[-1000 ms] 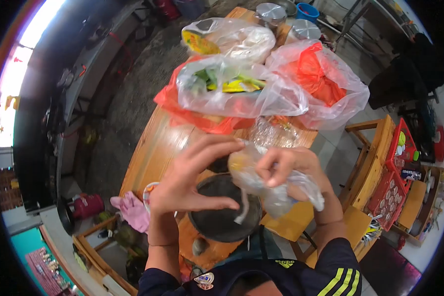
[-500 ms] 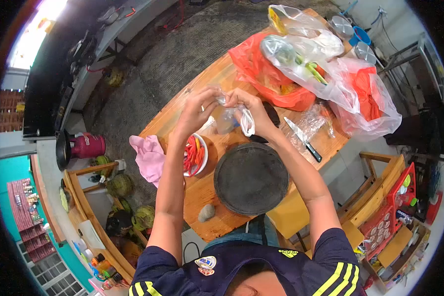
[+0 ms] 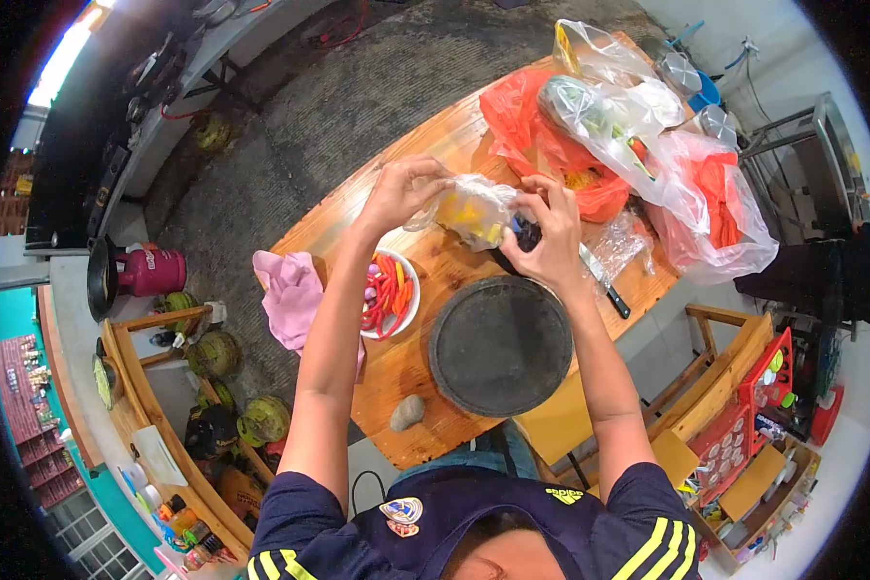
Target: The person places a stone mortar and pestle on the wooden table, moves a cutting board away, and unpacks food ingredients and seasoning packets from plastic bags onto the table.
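Between my hands is a clear plastic bag (image 3: 476, 210) with something yellow on or in it. My left hand (image 3: 408, 196) pinches its left edge, and my right hand (image 3: 548, 230) grips its right side with thumb and fingers. Something dark shows partly behind my right hand; I cannot make out what it is. Nearer to me lies a round, dark stone grinding dish (image 3: 500, 348). To its left stands a white bowl (image 3: 413, 307) holding red and orange chilies (image 3: 387, 295) and some purplish pieces. A knife (image 3: 606, 282) with a black handle lies right of my right hand.
At the table's far right are plastic bags (image 3: 609, 106) with vegetables and a red-orange bag (image 3: 512, 116). Crumpled clear plastic (image 3: 628, 242) lies beside the knife. A pink cloth (image 3: 290, 298) hangs at the left edge. A grey stone (image 3: 407, 413) rests near the front corner.
My hands have moved apart, and the bunched plastic bag is now spread between them, showing yellow. My right hand has shifted rightwards. The view has also shifted slightly.
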A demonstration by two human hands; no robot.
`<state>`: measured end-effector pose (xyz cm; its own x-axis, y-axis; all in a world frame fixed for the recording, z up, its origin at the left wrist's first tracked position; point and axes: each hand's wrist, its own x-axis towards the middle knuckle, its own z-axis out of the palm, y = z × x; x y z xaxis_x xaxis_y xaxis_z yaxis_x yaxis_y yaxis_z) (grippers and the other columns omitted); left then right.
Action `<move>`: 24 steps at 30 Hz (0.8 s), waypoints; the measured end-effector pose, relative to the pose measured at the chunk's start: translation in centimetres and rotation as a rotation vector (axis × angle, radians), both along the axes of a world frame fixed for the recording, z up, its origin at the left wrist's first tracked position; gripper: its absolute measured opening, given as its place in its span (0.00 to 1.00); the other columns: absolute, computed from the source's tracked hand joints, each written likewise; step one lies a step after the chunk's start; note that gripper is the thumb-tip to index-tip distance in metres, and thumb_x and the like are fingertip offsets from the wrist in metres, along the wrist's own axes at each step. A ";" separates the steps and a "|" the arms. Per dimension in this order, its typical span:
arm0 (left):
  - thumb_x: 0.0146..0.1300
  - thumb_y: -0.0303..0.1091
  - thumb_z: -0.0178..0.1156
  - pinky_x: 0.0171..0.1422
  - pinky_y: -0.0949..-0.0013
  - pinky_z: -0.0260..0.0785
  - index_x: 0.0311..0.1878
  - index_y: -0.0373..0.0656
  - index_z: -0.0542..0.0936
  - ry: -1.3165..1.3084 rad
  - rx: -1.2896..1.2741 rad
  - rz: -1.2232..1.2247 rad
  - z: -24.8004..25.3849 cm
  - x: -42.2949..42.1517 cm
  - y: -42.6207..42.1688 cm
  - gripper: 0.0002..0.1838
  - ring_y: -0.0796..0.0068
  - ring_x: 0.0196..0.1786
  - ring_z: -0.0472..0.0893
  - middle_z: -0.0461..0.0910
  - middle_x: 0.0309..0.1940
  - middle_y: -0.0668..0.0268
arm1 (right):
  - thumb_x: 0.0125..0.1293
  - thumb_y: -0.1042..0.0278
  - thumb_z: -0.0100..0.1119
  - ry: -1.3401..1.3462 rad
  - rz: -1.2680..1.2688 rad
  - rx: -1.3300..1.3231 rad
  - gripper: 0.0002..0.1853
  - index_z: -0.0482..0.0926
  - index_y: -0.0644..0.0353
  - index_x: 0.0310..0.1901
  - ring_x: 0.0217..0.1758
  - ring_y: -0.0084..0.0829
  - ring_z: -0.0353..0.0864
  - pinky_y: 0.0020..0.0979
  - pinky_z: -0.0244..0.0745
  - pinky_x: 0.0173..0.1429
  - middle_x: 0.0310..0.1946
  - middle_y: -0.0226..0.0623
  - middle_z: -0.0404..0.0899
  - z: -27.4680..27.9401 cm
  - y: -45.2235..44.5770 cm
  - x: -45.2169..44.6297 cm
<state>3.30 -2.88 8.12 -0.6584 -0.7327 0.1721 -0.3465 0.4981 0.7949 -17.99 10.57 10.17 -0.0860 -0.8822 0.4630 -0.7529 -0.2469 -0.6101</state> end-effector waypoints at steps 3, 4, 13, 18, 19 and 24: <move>0.60 0.31 0.63 0.50 0.65 0.72 0.40 0.38 0.84 0.032 -0.005 -0.017 0.2 -0.2 0.1 0.08 0.65 0.42 0.83 0.84 0.36 0.60 | 0.48 0.68 0.69 0.110 -0.103 0.026 0.11 0.80 0.58 0.34 0.54 0.41 0.68 0.44 0.63 0.59 0.51 0.39 0.73 -1.2 -1.0 0.9; 0.61 0.31 0.62 0.50 0.65 0.72 0.40 0.38 0.84 0.042 -0.013 -0.021 0.5 -0.3 0.3 0.08 0.66 0.42 0.83 0.84 0.35 0.60 | 0.48 0.67 0.70 0.130 -0.125 0.050 0.11 0.80 0.58 0.35 0.55 0.41 0.68 0.44 0.62 0.59 0.51 0.39 0.72 -1.8 -1.3 0.9; 0.69 0.29 0.52 0.45 0.68 0.72 0.40 0.36 0.79 0.200 0.181 0.375 0.4 -0.3 0.0 0.08 0.70 0.36 0.80 0.81 0.32 0.58 | 0.46 0.77 0.65 -0.012 -0.151 -0.003 0.11 0.76 0.58 0.33 0.45 0.39 0.72 0.37 0.66 0.50 0.38 0.35 0.75 -3.1 4.0 0.5; 0.57 0.19 0.52 0.44 0.64 0.69 0.32 0.37 0.76 0.103 -0.144 0.242 0.8 -1.0 0.7 0.04 0.62 0.38 0.77 0.75 0.31 0.59 | 0.44 0.80 0.59 -0.210 -0.022 0.038 0.12 0.73 0.60 0.34 0.42 0.40 0.71 0.41 0.64 0.55 0.34 0.37 0.72 -4.3 3.8 1.6; 0.54 0.18 0.52 0.44 0.63 0.68 0.31 0.37 0.76 0.069 -0.218 0.201 0.8 -1.1 0.8 0.05 0.60 0.39 0.77 0.73 0.31 0.59 | 0.44 0.80 0.59 -0.242 -0.027 0.063 0.12 0.73 0.60 0.33 0.42 0.40 0.71 0.43 0.64 0.57 0.34 0.37 0.72 -4.2 3.5 1.7; 0.49 0.14 0.50 0.47 0.66 0.67 0.31 0.37 0.76 0.024 -0.246 0.070 0.7 -0.4 0.7 0.09 0.61 0.42 0.75 0.70 0.34 0.59 | 0.46 0.80 0.58 -0.116 0.128 0.105 0.12 0.72 0.60 0.35 0.43 0.40 0.70 0.43 0.60 0.62 0.33 0.37 0.71 -2.3 3.1 0.9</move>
